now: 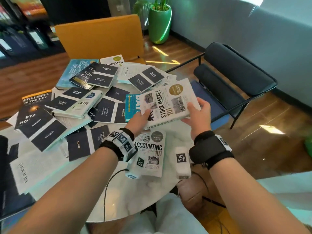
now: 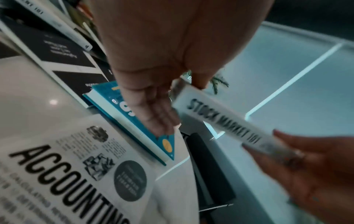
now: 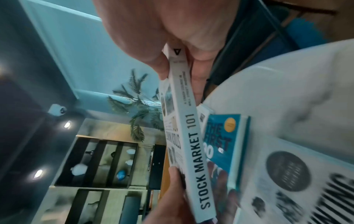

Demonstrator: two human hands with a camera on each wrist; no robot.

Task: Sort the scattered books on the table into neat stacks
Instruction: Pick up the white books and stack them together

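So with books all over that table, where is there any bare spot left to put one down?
Bare marble table shows along the near edge, in front of Accounting 101, and in a strip right of it, under the lifted Stock Market 101. The left and far sides are crowded with overlapping dark paperbacks.

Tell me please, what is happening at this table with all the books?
A person is sorting books. Both hands, the left hand and the right hand, hold the Stock Market 101 book lifted above the table. The Accounting 101 book lies flat just below it. Many dark-covered books remain scattered.
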